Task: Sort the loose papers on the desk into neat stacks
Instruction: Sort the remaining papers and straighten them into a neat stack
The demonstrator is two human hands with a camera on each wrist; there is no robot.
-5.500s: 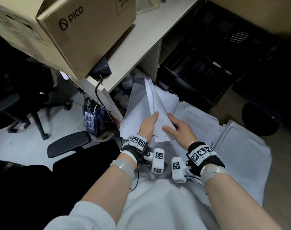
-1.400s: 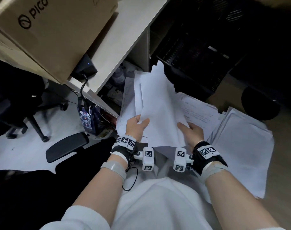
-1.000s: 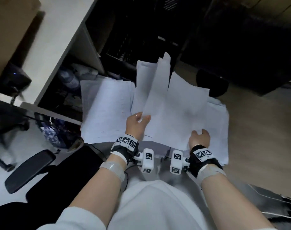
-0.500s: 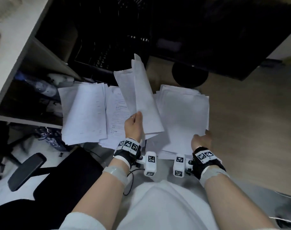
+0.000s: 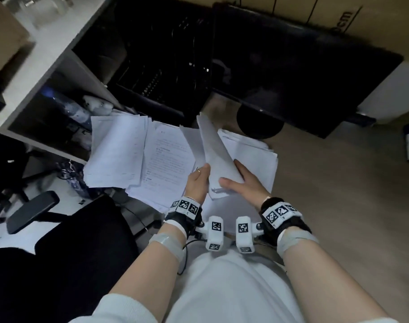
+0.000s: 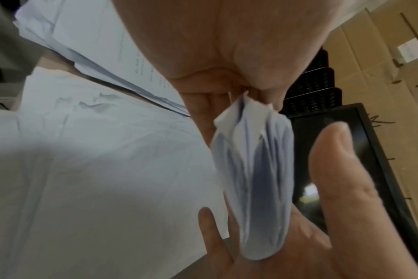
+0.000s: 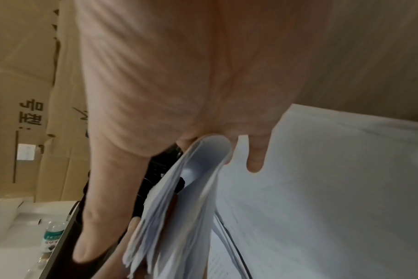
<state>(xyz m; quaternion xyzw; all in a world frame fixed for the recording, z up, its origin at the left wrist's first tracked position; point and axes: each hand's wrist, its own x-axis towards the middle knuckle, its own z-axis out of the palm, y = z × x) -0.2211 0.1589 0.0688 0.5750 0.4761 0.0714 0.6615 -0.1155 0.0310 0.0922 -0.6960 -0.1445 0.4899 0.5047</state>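
A bent bundle of white papers stands on edge between both hands over the floor. My left hand pinches its near left corner between thumb and fingers. My right hand holds the bundle's lower edge, thumb in front and fingers behind. On the floor lie three paper stacks: a left stack, a printed middle stack and a right stack. The same bundle shows edge-on in the right wrist view.
A black monitor with a round base leans behind the stacks, beside black crates. A white desk shelf holds a water bottle at left. A chair armrest is at lower left. Wooden floor stretches right.
My right hand has left the right stack, where it laid sheets, and come up to the bundle. My left hand has kept hold of the bundle. The view has swung right.
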